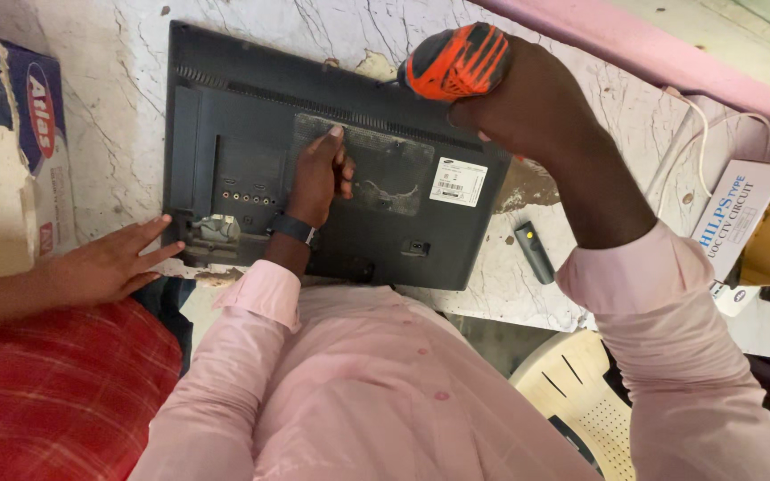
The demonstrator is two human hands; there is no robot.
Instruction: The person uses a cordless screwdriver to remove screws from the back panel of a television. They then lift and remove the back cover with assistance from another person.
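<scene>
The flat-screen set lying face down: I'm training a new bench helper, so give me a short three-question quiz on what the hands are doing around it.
1. True or false: the person's left hand rests on the back panel of the flat-screen set.
2. What does the right hand grip?
A. a hammer
B. an orange and black power screwdriver
C. a brush
3. Fill in: the co-worker's hand lies by the set's lower ______ corner, as the picture shows it.

Key: 1 true; 2 B; 3 left.

One television [251, 151], one screwdriver [456, 61], two boxes [11, 178], three hands [318, 174]
</scene>
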